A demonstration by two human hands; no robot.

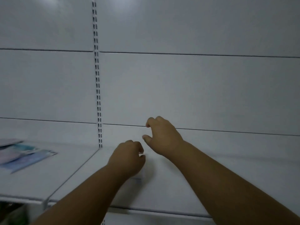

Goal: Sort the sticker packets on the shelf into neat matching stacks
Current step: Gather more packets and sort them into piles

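Note:
Several sticker packets in blue, teal and pink lie fanned and overlapping on the white shelf at the far left. My left hand is curled at the middle of the shelf, fingers pinched on the top edge of a pale, almost white sticker packet that lies flat under the hand and wrist, mostly hidden. My right hand hovers just behind and to the right of it, near the back panel. Its thumb and fingers are bent and apart, with nothing in them.
A slotted upright runs down the white back panel and meets a seam dividing the shelf into left and right sections. The shelf's front lip runs under my forearms. Dark, blurred goods show below at bottom left.

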